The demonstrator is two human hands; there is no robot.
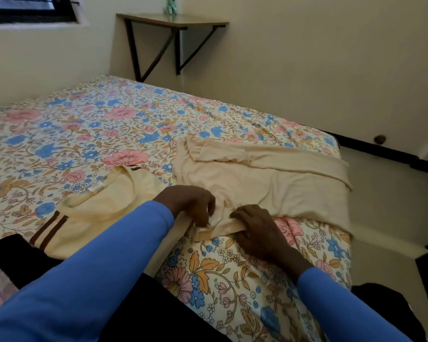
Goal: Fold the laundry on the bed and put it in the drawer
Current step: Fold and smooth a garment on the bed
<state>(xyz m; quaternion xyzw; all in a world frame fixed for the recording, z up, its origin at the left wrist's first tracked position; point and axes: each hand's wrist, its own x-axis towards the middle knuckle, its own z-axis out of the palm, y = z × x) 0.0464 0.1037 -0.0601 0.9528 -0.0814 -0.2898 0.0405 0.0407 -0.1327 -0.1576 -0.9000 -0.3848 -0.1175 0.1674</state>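
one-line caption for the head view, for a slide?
Both hands, left and right, grip the near edge of a beige garment on the floral bed, beside a cream shirt.

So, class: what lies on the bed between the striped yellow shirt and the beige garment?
In the head view, only the left hand, gripping the near edge of the beige garment beside the yellow shirt, and a bare strip of floral sheet.

Bed sheet point(89, 124): cream, with pink and blue flowers and tan leaves. Near garment point(269, 183): plain beige. Shirt point(104, 203): pale yellow, brown stripes at the cuff. Sleeves point(97, 267): bright blue. Shelf point(173, 21): brown, on black brackets. Walls point(307, 58): cream.
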